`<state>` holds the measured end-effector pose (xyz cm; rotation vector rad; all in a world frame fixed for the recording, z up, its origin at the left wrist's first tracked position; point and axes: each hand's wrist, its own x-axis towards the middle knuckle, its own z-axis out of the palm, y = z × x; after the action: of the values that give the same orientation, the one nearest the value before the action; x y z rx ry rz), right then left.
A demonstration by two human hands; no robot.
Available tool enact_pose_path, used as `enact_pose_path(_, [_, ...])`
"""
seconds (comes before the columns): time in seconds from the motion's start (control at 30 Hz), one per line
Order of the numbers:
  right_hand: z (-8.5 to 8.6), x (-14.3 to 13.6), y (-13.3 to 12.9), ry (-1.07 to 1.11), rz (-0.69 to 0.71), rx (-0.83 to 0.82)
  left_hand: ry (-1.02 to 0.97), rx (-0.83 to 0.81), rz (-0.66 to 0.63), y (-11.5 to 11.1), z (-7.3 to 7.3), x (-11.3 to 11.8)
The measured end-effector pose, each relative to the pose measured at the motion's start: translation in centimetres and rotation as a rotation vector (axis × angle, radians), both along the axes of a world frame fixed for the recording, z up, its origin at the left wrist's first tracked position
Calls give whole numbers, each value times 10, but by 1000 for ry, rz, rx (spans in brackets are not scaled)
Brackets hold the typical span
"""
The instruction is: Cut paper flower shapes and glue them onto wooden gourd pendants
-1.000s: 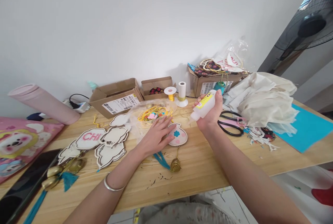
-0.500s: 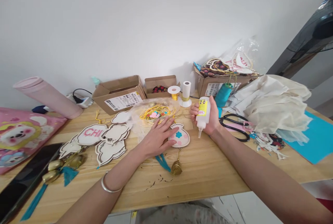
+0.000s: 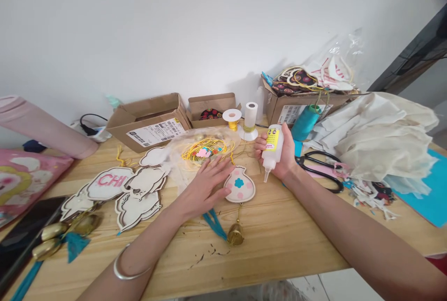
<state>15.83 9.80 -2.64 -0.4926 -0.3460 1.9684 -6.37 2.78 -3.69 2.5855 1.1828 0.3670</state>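
In my right hand (image 3: 284,152) is a white glue bottle (image 3: 273,148) with a yellow label, its narrow nozzle pointing down above the table. My left hand (image 3: 206,184) lies flat with fingers apart, its fingertips at the left edge of a gourd-shaped ornament (image 3: 240,189). The ornament is white with pink spots and a blue flower. From its lower end hang a brass bell (image 3: 235,234) and a blue tassel (image 3: 214,224). Beyond my left fingers, yellow cords and small coloured pieces (image 3: 203,153) lie on a clear plastic bag.
Left lie white wooden cut-outs (image 3: 141,198), brass bells (image 3: 52,231) and a dark tablet-like slab (image 3: 31,226). Cardboard boxes (image 3: 153,126) and thread spools (image 3: 250,119) line the wall. Right are black-handled scissors (image 3: 321,163), a teal thread cone (image 3: 306,123) and cream fabric (image 3: 377,138).
The view has shifted slightly closer. My right hand still holds the glue bottle, and my left hand remains spread beside the ornament.
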Motion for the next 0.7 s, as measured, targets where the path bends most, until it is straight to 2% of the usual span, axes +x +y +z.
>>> enact_pose_path(0.17, [2, 0, -1, 15, 8, -14, 62, -46, 4, 1, 0, -1])
enact_pose_path(0.7, [-1, -1, 1, 25, -1, -23, 150, 19, 32, -4, -1, 6])
